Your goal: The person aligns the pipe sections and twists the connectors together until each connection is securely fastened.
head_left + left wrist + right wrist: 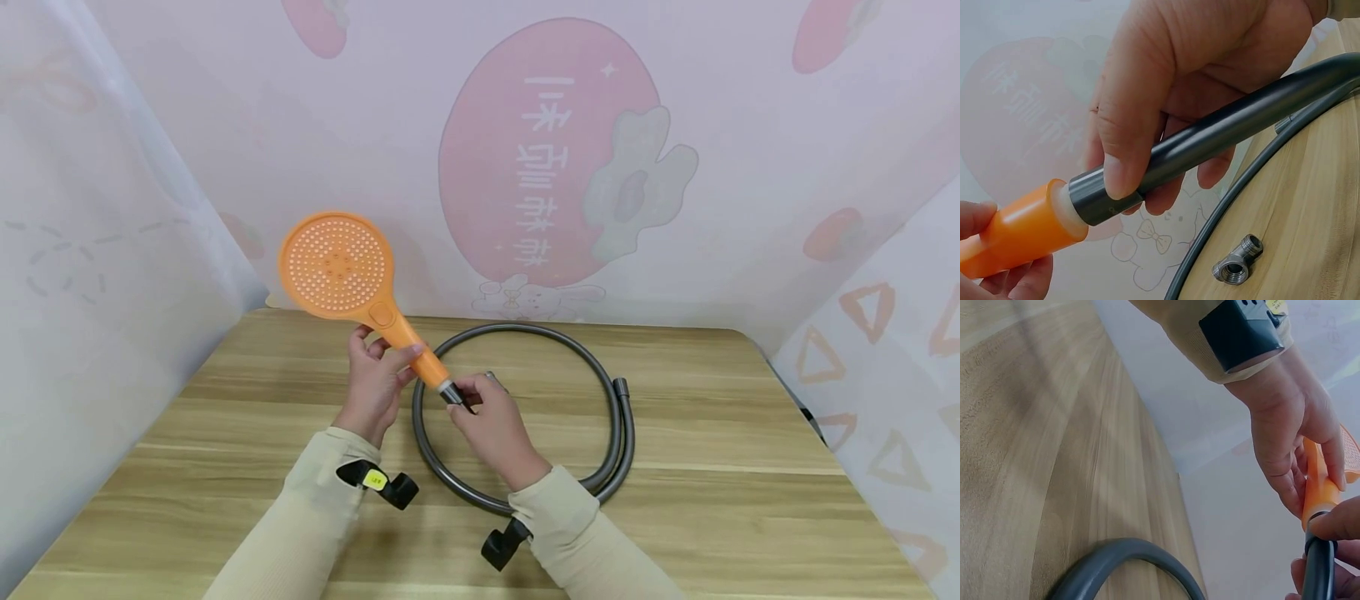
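An orange shower head [337, 265] is held up over the table, its perforated face toward the head camera. My left hand [372, 379] grips its handle [1029, 228], thumb across the front. My right hand [495, 425] pinches the dark collar [1100, 195] at one end of a grey shower hose [517, 327]. That collar sits against the pale threaded end [1069, 206] of the handle, in line with it. From there the hose loops round on the table, its other end fitting [621, 387] lying to the right.
A small metal T-shaped connector [1238, 259] lies on the wooden table [712, 433], inside the hose loop. Behind the table hangs a pink printed cloth [375, 100], with more cloth at both sides. Each wrist carries a black camera [401, 492].
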`<state>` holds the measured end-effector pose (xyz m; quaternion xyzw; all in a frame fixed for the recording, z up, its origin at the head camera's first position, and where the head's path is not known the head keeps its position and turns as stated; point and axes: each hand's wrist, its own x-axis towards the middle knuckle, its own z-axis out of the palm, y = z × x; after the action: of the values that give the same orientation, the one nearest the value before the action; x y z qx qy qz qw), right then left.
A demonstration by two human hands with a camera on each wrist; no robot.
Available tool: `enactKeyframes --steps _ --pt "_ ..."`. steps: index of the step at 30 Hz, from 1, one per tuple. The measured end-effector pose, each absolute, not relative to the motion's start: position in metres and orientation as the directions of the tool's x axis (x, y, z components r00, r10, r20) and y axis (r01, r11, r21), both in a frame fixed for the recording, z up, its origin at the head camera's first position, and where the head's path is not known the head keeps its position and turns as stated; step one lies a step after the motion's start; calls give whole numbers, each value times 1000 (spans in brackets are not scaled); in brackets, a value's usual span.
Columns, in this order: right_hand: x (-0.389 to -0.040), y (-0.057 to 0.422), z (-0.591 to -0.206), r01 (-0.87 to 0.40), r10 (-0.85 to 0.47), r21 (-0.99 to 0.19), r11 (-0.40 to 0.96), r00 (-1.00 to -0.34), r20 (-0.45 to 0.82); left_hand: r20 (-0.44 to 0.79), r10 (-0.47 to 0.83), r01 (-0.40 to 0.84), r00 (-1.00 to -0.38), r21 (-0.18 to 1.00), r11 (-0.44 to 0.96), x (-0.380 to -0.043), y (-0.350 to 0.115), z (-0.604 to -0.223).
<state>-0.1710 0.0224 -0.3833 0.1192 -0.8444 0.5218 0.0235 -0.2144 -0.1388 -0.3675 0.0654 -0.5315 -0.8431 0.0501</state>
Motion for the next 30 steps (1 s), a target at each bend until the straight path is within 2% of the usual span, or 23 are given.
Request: enactKeyframes --steps 20,30 --pt "-173 24 -386 -265 -214 -859 438 -959 186 -67 -147 0 -987 910 -415 -213 -144 -371" --pt "-173 23 -385 -242 -220 -869 431 -962 159 -73 -151 -3 -986 908 -418 -213 -146 -373"
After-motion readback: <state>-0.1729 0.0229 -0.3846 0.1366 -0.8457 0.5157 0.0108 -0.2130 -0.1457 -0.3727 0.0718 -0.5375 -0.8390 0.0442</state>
